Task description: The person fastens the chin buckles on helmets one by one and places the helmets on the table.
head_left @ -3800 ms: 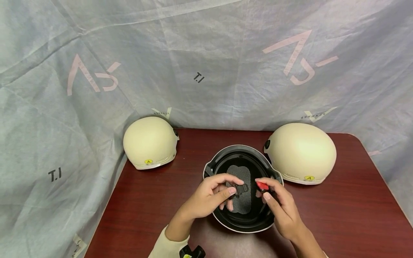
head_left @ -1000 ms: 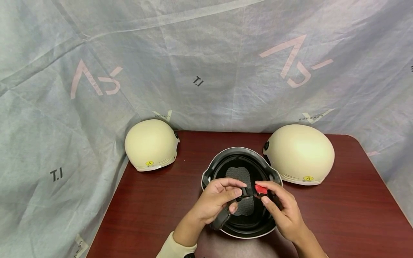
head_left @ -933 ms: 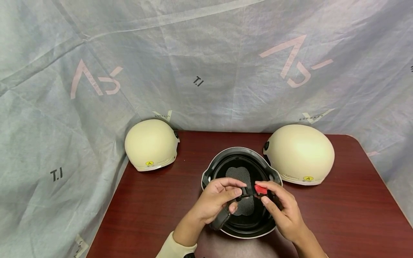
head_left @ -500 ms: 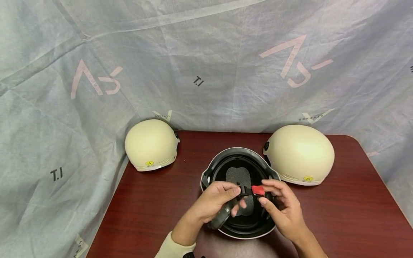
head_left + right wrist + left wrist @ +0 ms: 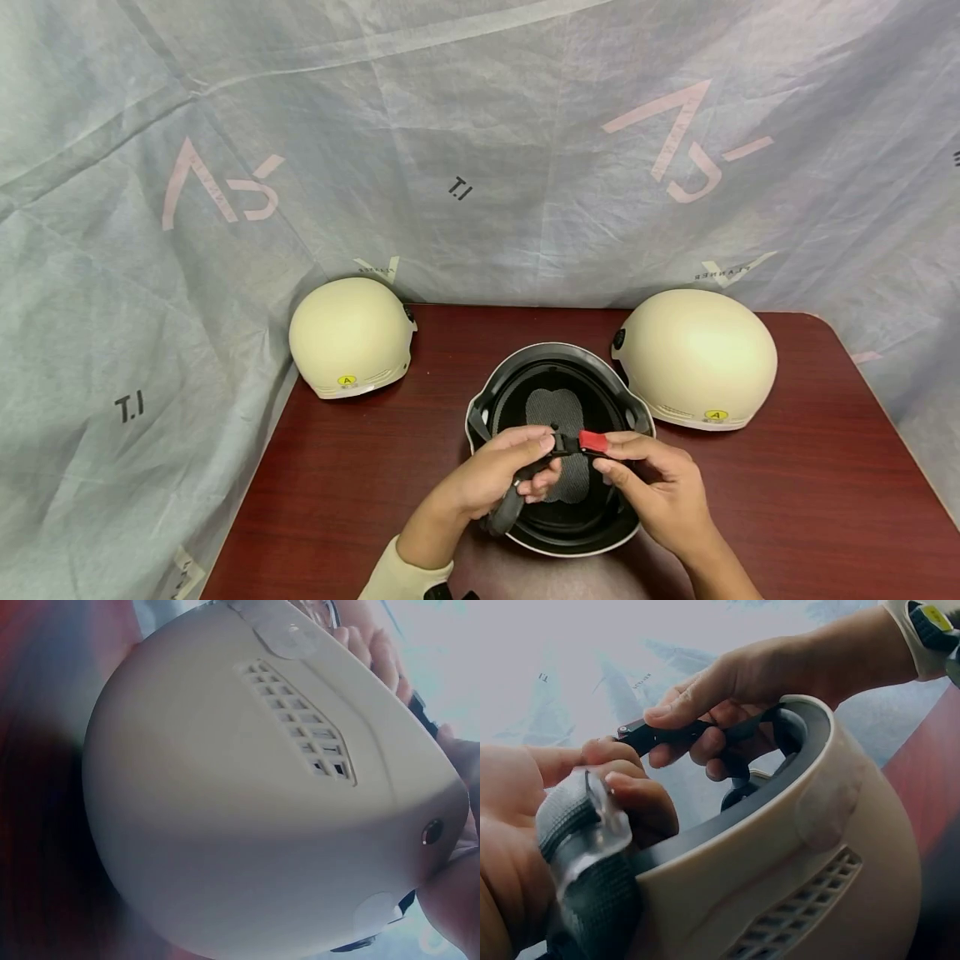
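L hand (image 5: 506,471): pinching black buckle (image 5: 566,444) btwn thumb & index, palm turned in, other fingers curled under. Wrist comes up from lower L, angled toward R; cream sleeve (image 5: 405,571) at forearm. Black padded strap (image 5: 506,510) hangs by its palm side, over near-L rim.

R hand (image 5: 660,487): thumb & fingers pinching red tab (image 5: 593,441) at buckle's R end, thumb below, index on top; forearm slants up from lower R. Hands face each other, tips close, buckle & tab in line btwn them; can't tell if latched.

Both held above upturned helmet (image 5: 555,354), w/ open side up & mesh pad (image 5: 551,404) inside. L wrist cam: R thumb flat along the black piece, fingers bent beneath.

Helmet's on dk red table (image 5: 360,483), ctr, nr edge side. R helmet (image 5: 701,358) just beside it, L helmet (image 5: 348,337) well apart; both dome up, w/ yellow "A" stickers. Grey cloth (image 5: 480,108) behind.
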### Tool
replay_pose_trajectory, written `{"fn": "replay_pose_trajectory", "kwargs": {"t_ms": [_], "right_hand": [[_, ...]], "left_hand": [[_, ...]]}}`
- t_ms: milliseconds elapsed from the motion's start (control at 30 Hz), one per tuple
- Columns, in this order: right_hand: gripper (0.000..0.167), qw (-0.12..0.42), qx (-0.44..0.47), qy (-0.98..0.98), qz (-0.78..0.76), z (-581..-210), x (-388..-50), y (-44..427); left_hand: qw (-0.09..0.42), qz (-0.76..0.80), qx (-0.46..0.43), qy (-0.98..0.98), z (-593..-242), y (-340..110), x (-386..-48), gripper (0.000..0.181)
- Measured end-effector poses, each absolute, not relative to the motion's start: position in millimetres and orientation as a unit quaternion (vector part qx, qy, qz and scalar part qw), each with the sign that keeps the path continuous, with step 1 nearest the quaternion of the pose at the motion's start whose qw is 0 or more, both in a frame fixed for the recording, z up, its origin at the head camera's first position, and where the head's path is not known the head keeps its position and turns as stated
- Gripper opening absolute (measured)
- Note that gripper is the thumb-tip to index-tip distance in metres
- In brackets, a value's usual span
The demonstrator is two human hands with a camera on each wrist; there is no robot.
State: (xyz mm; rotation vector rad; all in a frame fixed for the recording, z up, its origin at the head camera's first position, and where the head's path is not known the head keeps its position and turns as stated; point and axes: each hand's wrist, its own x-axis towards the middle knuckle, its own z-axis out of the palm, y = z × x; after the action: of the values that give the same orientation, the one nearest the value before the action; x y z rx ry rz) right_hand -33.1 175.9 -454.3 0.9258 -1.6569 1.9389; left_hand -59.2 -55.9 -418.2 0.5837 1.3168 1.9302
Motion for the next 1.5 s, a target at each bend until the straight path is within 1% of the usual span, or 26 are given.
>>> {"fn": "replay_pose_trajectory", "kwargs": {"t_ms": [100,167,267,367,567,867,967,1100,1267,1500], "right_hand": [[0.014,0.211,0.341,-0.612,0.682,-454.5,-32.2,176.0],[0.018,0.214,0.332,-0.622,0.676,-453.3,-31.0,175.7],[0.029,0.220,0.310,-0.645,0.663,-451.0,-29.1,175.8],[0.035,0.232,0.305,-0.647,0.659,-450.9,-29.5,175.3],[0.030,0.238,0.342,-0.594,0.688,-453.5,-31.8,173.7],[0.030,0.246,0.344,-0.587,0.690,-449.8,-33.6,170.1],[0.031,0.244,0.343,-0.585,0.693,-450.7,-33.6,170.2],[0.031,0.238,0.342,-0.579,0.701,-451.7,-33.2,170.7],[0.031,0.248,0.335,-0.600,0.683,-451.5,-33.1,170.0],[0.035,0.245,0.321,-0.620,0.673,-450.0,-32.5,170.1]], "left_hand": [[0.356,0.728,0.271,0.519,-416.7,-55.9,-60.0,0.038],[0.350,0.722,0.295,0.519,-416.5,-56.0,-60.1,0.039],[0.349,0.721,0.296,0.520,-416.5,-56.0,-59.4,0.037],[0.351,0.727,0.284,0.517,-416.7,-55.9,-58.5,0.031],[0.349,0.731,0.289,0.511,-417.3,-55.6,-57.4,0.028],[0.357,0.752,0.264,0.486,-417.6,-56.4,-56.8,0.023],[0.358,0.751,0.271,0.485,-417.6,-56.2,-57.4,0.026],[0.359,0.748,0.275,0.486,-418.1,-55.6,-58.2,0.034],[0.357,0.736,0.289,0.496,-419.5,-51.7,-58.2,0.041],[0.348,0.741,0.300,0.490,-423.7,-48.4,-58.6,0.044]]}}
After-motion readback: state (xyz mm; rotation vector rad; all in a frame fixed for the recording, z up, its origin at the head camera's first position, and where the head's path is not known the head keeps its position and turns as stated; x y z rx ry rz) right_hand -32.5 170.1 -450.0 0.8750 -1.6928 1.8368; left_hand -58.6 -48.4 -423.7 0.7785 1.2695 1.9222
